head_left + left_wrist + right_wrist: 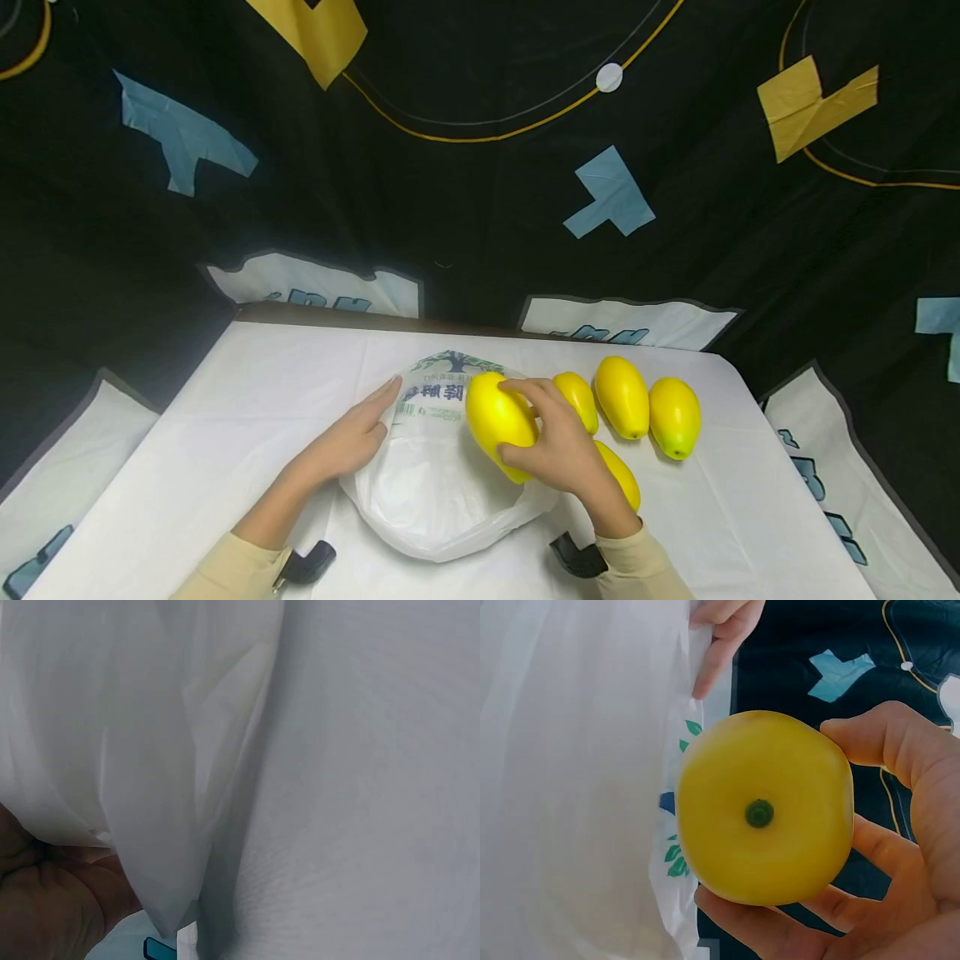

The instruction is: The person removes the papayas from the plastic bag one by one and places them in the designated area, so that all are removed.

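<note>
A white plastic bag (442, 508) with green and blue print lies on the table with its mouth spread. My left hand (348, 442) rests against its left rim, fingers extended along the plastic. In the left wrist view the bag's side (150, 735) covers most of that hand's fingers. My right hand (558, 442) grips a yellow papaya (498, 425) over the right part of the bag, its thumb and fingers on opposite sides. The right wrist view shows the papaya (761, 817) end-on, with a green stem spot facing the camera.
Right of the bag lie more yellow papayas (621, 398), one (622, 479) partly behind my right forearm. The white-covered table (750, 517) ends at the back before a black cloth (465, 225). Black straps (581, 554) show near both wrists.
</note>
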### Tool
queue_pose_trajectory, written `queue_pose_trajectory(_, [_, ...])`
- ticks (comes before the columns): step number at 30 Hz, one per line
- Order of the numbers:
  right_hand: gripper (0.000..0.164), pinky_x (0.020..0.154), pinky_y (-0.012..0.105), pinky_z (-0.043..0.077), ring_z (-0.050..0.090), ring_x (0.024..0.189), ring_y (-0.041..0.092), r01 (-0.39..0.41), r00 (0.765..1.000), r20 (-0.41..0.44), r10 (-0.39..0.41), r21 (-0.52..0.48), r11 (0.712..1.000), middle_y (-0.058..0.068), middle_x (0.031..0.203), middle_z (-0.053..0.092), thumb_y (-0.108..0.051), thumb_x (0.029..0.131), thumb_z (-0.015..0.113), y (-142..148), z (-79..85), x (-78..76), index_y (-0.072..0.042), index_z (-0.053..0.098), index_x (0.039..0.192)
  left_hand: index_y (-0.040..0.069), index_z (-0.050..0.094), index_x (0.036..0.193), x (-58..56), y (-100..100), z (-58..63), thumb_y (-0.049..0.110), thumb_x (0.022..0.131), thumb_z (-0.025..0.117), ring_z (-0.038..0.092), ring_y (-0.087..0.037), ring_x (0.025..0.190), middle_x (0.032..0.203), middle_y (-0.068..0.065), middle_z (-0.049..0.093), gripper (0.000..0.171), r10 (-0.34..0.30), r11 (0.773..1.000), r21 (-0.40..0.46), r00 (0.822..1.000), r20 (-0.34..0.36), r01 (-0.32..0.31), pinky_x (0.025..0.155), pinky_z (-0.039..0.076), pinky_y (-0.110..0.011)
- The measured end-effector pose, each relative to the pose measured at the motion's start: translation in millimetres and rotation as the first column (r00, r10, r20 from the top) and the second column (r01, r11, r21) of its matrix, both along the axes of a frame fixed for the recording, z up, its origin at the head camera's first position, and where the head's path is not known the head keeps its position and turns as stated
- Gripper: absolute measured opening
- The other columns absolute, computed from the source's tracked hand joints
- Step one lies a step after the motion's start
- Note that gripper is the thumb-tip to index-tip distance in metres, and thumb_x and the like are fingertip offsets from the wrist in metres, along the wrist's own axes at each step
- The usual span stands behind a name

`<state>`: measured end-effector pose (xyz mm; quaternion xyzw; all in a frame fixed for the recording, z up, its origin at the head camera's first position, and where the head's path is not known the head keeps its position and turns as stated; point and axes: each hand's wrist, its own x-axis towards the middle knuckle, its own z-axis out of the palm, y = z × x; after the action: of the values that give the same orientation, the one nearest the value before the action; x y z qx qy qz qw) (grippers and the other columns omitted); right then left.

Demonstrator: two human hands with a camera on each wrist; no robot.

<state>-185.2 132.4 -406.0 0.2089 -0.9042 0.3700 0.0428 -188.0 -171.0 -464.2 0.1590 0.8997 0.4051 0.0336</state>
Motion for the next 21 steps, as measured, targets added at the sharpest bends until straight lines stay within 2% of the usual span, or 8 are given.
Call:
queue_pose_trajectory(11, [0.071,0.085,0.036,0.050,0.052,0.101,0.014,0.067,0.996,-0.067,-0.066,0.025,0.997,-0.012,0.123,0.051,-0.023,0.063,0.082,21.2,8.2,3.0,-0.033,0.057,0.129,-0.004,0.020,0.152,-0.9,-0.3,-1.0,-0.002,0.094,0.035,0.015,-0.038,0.145,0.159,-0.020,0.017,0.060,0.004,1.000,-0.007,1.000,-0.005,-0.004,0.118,0.013,-0.051])
queue_pose_trajectory(21, [0.068,0.089,0.040,0.049,0.051,0.111,0.016,0.091,0.994,-0.063,-0.091,0.012,0.996,-0.008,0.131,0.050,-0.022,0.066,0.082,39.5,13.8,8.7,-0.027,0.057,0.129,-0.003,0.019,0.153,0.0,-0.4,-0.7,-0.001,0.094,0.035,0.014,-0.037,0.146,0.160,-0.019,0.016,0.061,0.015,1.000,-0.005,1.000,0.024,-0.015,0.118,0.013,-0.050])
